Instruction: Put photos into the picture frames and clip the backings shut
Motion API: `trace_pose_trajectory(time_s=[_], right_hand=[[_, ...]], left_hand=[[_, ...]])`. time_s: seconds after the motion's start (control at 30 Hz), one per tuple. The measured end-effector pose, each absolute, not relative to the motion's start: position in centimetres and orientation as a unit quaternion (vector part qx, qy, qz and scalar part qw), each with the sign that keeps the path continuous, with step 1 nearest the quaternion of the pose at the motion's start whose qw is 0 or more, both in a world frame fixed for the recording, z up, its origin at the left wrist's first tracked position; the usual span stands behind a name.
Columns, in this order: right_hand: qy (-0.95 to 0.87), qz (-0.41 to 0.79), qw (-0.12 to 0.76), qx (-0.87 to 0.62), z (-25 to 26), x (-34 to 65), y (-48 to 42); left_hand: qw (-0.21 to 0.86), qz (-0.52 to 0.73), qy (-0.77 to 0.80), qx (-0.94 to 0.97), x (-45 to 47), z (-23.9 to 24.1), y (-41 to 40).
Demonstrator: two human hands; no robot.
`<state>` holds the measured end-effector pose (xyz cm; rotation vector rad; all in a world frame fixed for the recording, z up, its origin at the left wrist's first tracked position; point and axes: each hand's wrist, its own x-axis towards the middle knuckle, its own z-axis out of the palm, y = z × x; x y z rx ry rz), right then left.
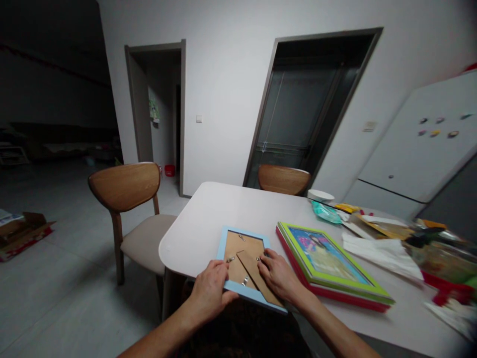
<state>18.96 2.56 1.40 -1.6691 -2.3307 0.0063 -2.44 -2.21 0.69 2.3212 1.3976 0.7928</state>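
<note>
Blue frame [244, 232] face-down beside green frame [330, 259] | left hand [210, 293] grips its edge, right hand [278, 273] open on backing [235, 248] | light, rigid, probably fragile: hold rims

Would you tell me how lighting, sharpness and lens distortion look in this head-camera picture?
In the head view, the room is dim, darkest at far left; the white table and the blue picture frame under the left hand and right hand show no glare; the centre is sharp, the clutter at the right edge smeared; the wide lens tilts the fridge and doorways.
</note>
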Motion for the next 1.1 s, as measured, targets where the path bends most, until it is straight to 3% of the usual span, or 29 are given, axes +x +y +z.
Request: trace_pose_trajectory(time_s=[0.17, 0.47, 1.1], right_hand=[[-0.803, -0.017, 0.162, -0.573, 1.4, 17.2, 2.2], [-0.846, 0.050, 0.186, -0.497, 1.7, 12.4, 3.0], [-0.723, 0.145, 0.182, -0.650, 2.3, 13.5, 8.7]], left_hand=[[0.150, 0.288, 0.481, 0.814, -2.3, 0.3, -2.1], [0.132, 0.283, 0.482, 0.818, -1.8, -0.1, -2.3], [0.140, 0.310, 0.495, 0.800, -1.8, 0.0, -4.3]])
